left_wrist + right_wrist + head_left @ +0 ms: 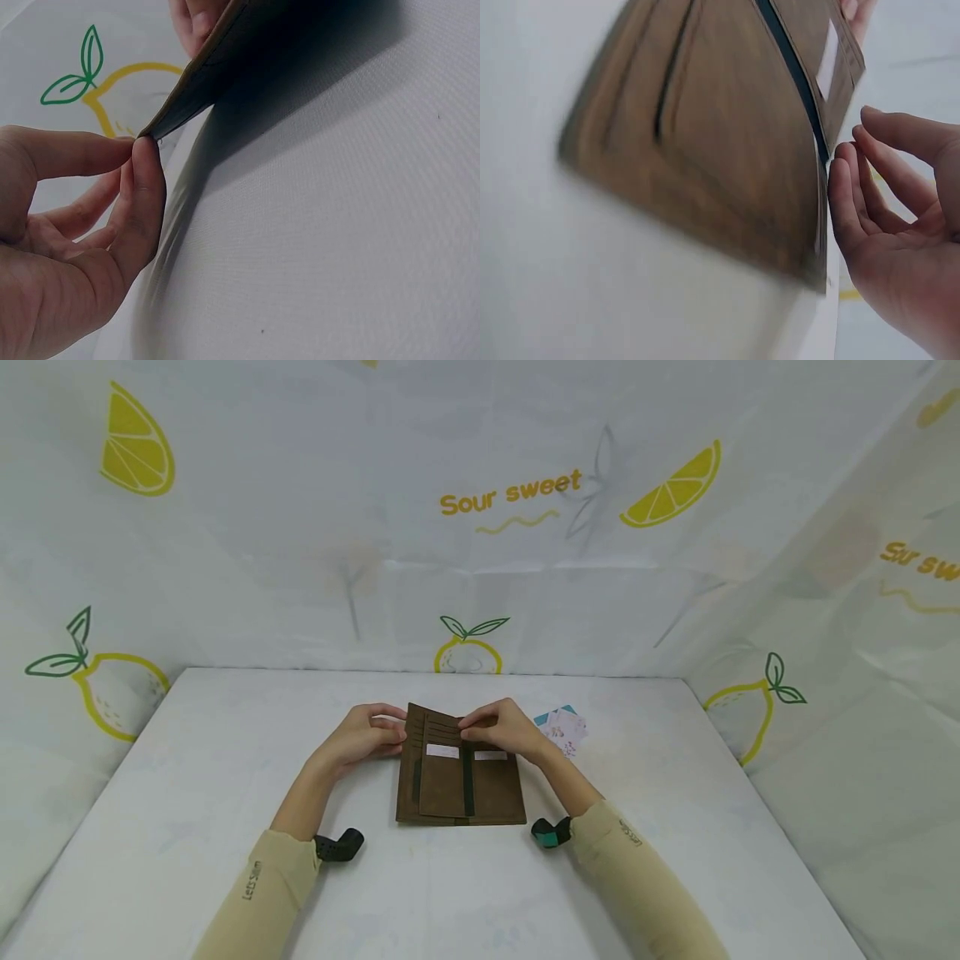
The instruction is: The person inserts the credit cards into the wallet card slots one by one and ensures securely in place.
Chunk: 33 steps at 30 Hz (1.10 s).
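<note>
Lying open in the middle of the white cloth-covered table (225,860) is a long brown leather-look wallet (459,777), its near edge flat and its far end raised off the surface. Nearest the camera, two beige sleeves come in from the lower corners, each wrist carrying a small dark camera mount. Two white cards show in the wallet's slots, one on each side of a dark central strip.

The left hand (365,739) meets the wallet at its far left corner. From the left wrist view, the thumb and forefinger tips (142,150) are pressed together on that corner, pinching it, while the other fingers lie loosely curled below, holding nothing.

The right hand (502,727) sits over the far right part of the wallet, fingers bent down at the top edge of the inner card pockets. From the right wrist view the fingers (870,180) are gently curved and spread a little, their tips just beside the edge of the raised flap; whether they actually grip it cannot be told, as the picture is blurred.

Just beyond the right hand, a small stack of pale patterned cards with a teal edge (562,727) lies on the table. Behind it all hangs a white backdrop printed with yellow lemons (465,652).
</note>
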### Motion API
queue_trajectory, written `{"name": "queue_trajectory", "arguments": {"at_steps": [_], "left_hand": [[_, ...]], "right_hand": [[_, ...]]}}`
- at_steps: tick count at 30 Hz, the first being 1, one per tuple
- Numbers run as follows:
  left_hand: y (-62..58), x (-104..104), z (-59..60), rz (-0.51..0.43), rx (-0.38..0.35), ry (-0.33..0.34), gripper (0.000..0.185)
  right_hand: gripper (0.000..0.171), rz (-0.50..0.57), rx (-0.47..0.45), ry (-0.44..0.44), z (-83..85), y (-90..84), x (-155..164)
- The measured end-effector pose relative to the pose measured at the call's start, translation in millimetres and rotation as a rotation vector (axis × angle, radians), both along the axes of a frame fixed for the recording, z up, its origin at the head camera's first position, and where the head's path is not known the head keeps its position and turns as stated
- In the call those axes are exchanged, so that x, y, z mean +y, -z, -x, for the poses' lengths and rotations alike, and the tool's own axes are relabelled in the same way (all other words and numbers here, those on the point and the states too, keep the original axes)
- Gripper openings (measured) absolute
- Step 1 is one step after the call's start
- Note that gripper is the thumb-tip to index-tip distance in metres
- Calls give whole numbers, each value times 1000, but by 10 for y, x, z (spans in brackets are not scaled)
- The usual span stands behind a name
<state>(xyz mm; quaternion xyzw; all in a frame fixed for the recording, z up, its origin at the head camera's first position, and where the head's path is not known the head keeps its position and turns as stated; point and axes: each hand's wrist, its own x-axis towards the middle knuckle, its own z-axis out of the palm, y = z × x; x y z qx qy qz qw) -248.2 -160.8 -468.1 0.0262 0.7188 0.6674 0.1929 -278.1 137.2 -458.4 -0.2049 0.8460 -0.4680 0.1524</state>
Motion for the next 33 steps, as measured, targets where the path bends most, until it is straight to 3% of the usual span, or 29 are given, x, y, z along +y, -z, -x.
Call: {"name": "queue_trajectory", "arguments": {"at_steps": [6,18,28,33], "left_hand": [[-3,5,-7,4,-1,-2,43],[-1,-1,-8,19,5,-5,41],[1,-6,-11,12,7,-1,41],[10,-7,-4,21,4,-4,41]], "right_hand": [[25,10,-8,75,35,-26,317],[39,-79,38,235,48,-32,983],[43,-198,134,321,5,4,1367],[54,-292,158,356,-20,25,1420]]}}
